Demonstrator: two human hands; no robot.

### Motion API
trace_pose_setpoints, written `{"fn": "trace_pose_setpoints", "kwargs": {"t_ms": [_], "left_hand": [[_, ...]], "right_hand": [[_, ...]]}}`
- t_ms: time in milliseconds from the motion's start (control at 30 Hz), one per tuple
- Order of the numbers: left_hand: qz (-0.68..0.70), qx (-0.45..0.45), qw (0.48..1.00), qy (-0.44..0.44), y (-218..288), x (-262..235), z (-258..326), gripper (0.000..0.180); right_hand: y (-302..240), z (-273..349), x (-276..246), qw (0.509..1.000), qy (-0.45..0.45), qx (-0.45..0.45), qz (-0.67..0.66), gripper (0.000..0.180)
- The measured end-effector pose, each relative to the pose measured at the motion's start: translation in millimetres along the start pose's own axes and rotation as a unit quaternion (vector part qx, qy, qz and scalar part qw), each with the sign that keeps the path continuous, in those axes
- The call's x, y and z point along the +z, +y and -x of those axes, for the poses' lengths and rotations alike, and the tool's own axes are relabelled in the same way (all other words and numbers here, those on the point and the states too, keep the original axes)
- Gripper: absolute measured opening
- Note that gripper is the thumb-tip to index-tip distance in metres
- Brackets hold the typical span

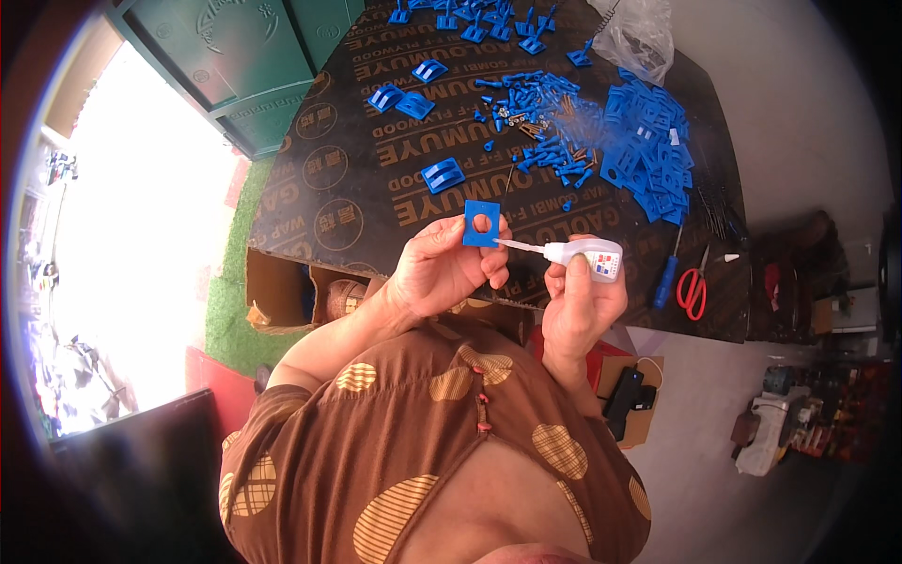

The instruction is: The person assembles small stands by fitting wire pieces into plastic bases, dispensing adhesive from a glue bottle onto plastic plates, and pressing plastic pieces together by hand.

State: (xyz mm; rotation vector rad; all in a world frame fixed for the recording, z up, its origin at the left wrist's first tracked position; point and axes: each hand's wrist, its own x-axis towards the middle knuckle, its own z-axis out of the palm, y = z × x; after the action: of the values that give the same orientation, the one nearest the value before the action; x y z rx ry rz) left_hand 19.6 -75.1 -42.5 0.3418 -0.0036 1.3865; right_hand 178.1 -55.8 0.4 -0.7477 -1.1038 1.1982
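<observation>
Between its fingers my left hand (434,268) holds a flat blue plastic plate (473,236) with a round hole, raised above the table's near edge. My right hand (581,305) grips a small white glue bottle (594,256), tilted so its thin nozzle (520,246) points left. The nozzle's tip meets the plate's lower right corner, or is very close to it. Beyond my hands, a blue curved-top piece (443,175) lies on the table, with a few similar ones (413,104) farther back.
The dark printed plywood table (376,211) carries a pile of blue plates (648,141), scattered small blue parts (545,113), and assembled blue pieces (474,30) at the back. A clear plastic bag (639,38), a blue screwdriver (667,279) and red-handled scissors (692,292) lie on the right.
</observation>
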Motion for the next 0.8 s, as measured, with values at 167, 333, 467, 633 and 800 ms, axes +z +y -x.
{"fn": "trace_pose_setpoints", "kwargs": {"t_ms": [167,333,467,633,800], "left_hand": [[0.001,0.005,1.0,0.003,-0.7,0.0,0.7,0.025],[-0.002,0.002,1.0,-0.001,-0.2,0.4,-0.2,0.024],[-0.003,0.001,1.0,0.002,-0.1,1.2,0.1,0.024],[-0.004,0.004,1.0,0.002,-0.5,1.0,-0.1,0.024],[0.001,0.003,1.0,0.002,-0.3,0.6,-0.4,0.025]], "right_hand": [[0.7,-1.5,-4.7,0.998,-0.007,0.033,-0.05,0.021],[0.2,-0.7,-3.6,0.999,-0.002,0.022,-0.045,0.021],[1.2,0.3,-3.2,1.0,-0.001,-0.006,0.002,0.021],[-2.4,-2.2,2.3,1.0,0.013,0.021,-0.002,0.022],[0.7,-8.5,-2.6,0.99,-0.003,0.085,-0.113,0.02]]}}
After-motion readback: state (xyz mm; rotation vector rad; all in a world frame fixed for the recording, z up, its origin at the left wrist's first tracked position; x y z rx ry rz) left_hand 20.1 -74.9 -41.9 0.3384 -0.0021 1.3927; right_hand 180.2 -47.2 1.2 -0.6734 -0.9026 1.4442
